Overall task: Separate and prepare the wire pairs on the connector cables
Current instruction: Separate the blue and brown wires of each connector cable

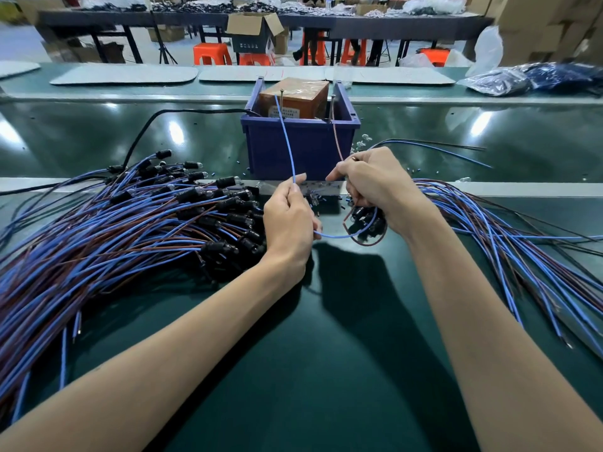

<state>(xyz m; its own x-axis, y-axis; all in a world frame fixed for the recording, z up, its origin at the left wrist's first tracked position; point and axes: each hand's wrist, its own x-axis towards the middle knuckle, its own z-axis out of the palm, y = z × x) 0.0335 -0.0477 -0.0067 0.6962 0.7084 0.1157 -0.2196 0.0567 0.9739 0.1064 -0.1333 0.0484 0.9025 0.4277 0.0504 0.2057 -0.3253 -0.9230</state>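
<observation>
**wirenoob:** ok how many wires are actually being worked here? it's all spaghetti to me

**benchrat:** just two, one pair. The left hand [288, 220] pinches a single blue wire [286, 138] between thumb and forefinger, and that wire stands up in front of the blue bin [300, 148]. The right hand [375, 187] pinches one brown wire [335, 135] at its fingertips, and that one runs up toward the bin too. The two are spread apart up top. Lower down both loop between the hands, just above the green table [326, 370].

**wirenoob:** right hand's got more than that though, no?

**benchrat:** yep, its other fingers are curled round a bunch of black connectors [365, 223]. Can't count those, they're clumped and half hidden. From that hand a fan of wires [489, 230] spreads right across the table.

**wirenoob:** and the rest of the bench?

**benchrat:** one big heap of cables [130, 230] on the left, blue and brown leads with black ends, way too many to count. One bin with one orange-brown box [293, 96] sitting in it. One black cord [140, 135] runs from the bin's left rim off to the left. Two stray wires [456, 156], one blue and one black, lie beyond the right hand.
</observation>
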